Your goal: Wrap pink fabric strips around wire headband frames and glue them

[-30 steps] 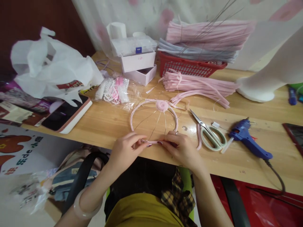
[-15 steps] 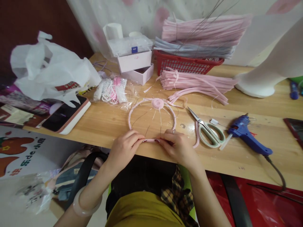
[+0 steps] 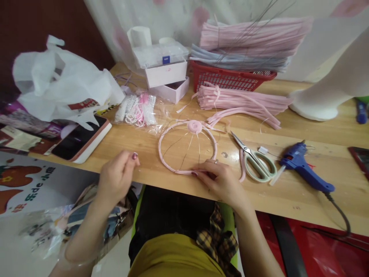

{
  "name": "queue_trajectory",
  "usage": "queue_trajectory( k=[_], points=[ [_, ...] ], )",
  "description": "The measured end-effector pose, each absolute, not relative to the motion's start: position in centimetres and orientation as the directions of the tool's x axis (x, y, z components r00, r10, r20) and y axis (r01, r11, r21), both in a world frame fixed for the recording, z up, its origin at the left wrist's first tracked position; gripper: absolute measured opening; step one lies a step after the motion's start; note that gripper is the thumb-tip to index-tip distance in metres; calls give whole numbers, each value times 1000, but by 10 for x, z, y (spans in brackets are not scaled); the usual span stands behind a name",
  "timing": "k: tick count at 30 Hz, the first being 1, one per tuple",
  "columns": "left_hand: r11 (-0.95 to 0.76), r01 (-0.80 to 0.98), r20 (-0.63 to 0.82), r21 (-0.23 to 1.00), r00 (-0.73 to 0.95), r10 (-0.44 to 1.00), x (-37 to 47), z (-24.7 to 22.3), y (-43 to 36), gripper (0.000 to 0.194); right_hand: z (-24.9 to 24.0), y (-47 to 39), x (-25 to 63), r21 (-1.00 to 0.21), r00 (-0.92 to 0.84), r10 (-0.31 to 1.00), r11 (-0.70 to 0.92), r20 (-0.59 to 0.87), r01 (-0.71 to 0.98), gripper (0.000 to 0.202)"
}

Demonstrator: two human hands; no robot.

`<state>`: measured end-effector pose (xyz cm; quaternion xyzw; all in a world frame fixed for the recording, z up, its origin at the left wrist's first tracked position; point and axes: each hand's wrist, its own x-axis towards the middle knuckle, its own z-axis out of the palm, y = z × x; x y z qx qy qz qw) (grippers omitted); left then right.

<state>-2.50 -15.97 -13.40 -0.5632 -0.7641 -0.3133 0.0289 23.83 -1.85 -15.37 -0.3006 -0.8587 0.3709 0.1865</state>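
A pink wrapped hoop [image 3: 160, 148] lies on the table near its front edge. Thin wires run across it to a pink coiled disc [image 3: 194, 126] at its far side. My right hand [image 3: 217, 177] pinches the near right part of the hoop between thumb and fingers. Left of the hoop and apart from it, my left hand [image 3: 117, 177] is raised with its fingers curled and thumb pressed in; nothing shows in it. Green-handled scissors [image 3: 258, 163] lie to the right of my right hand, beside a short pink strip [image 3: 242, 165].
A blue glue gun [image 3: 305, 165] with a cord lies at the right. Behind are bundled pink strips [image 3: 242, 98], a red basket [image 3: 230, 77], white boxes [image 3: 167, 75] and a white stand [image 3: 314, 104]. Bagged beads [image 3: 138, 109], a phone [image 3: 80, 140] and a plastic bag [image 3: 63, 84] occupy the left.
My left hand has let go of the hoop's near edge and moved left, its fingers now curled. My right hand stays on the hoop. The view has shifted slightly.
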Motion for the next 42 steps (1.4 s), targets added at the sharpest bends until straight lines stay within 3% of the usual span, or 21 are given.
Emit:
queue_trajectory(
  k=[2, 6, 8, 9, 11, 14, 21, 34, 42],
  points=[
    [285, 855, 402, 433, -466, 788, -45, -132, -168, 33, -154, -18, 239, -746, -750, 656, 542, 88, 387, 14],
    [390, 825, 484, 409, -559, 673, -68, -128, -176, 13, -151, -19, 240, -747, -746, 662, 530, 69, 401, 13],
    [339, 855, 562, 392, -514, 648, -55, -128, -174, 28, -149, -21, 241, -757, -732, 680, 497, 38, 424, 17],
    [255, 863, 593, 435, -488, 641, -43, -130, -170, 21, -147, -22, 242, -769, -724, 690, 471, 15, 433, 21],
    [60, 834, 519, 548, -396, 758, -13, -136, -161, 9, -144, -24, 244, -788, -713, 700, 423, -28, 446, 26],
    [-98, 774, 379, 625, -191, 905, 25, -148, -144, 14, -140, -25, 246, -773, -724, 687, 428, -59, 469, 22],
    [-165, 809, 382, 564, -78, 921, 25, -159, -126, 7, -134, -22, 244, -703, -749, 661, 512, -46, 494, 20],
    [-257, 840, 415, 478, 41, 909, 18, -165, -120, 18, -124, -7, 259, -645, -755, 655, 561, -38, 519, 21],
    [-304, 832, 472, 464, 58, 880, 4, -142, -113, 23, -103, -3, 276, -598, -764, 610, 698, 211, 393, 18]
  ],
)
